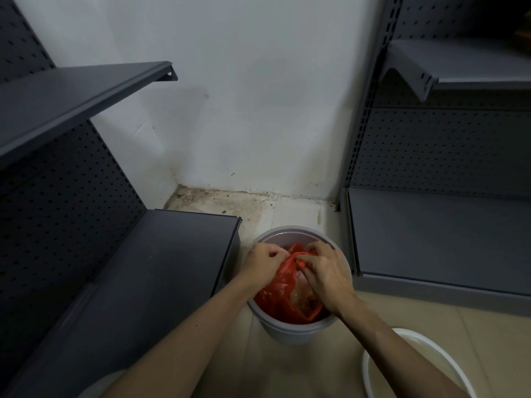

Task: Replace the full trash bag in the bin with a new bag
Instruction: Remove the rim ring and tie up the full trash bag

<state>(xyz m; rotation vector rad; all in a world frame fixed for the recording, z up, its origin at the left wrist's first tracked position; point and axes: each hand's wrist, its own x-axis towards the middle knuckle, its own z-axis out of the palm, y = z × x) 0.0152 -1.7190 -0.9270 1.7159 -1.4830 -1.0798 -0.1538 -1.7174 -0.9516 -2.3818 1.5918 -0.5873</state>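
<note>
Left shelving unit (86, 225): dark grey metal with a perforated back panel, left of the bin; its base shelf ends just beside the bin's left rim.
Left hand (263, 261): over the left half of the bin; fingers curled inward, pinching the gathered top edge of the bag.
Bin (298, 330): round, grey, ribbed wall, upright on the tiled floor (287, 214) between the two shelving units, near the white wall (244, 110).
Trash bag (280, 285): red, thin plastic, inside the bin and filling most of it; pale contents show through on the side nearest the right hand; its top is bunched toward the bin's middle between both hands.
Right hand (327, 271): over the right half of the bin; fingers bent, thumb and fingertips pinching a twisted red fold of the bag, close to the left hand's fingers.
White basin (408, 366): rim only in view, on the floor right of and nearer than the bin, partly behind the right forearm.
Right shelving unit (439, 231): dark grey, right of the bin, base shelf just beside it.
</note>
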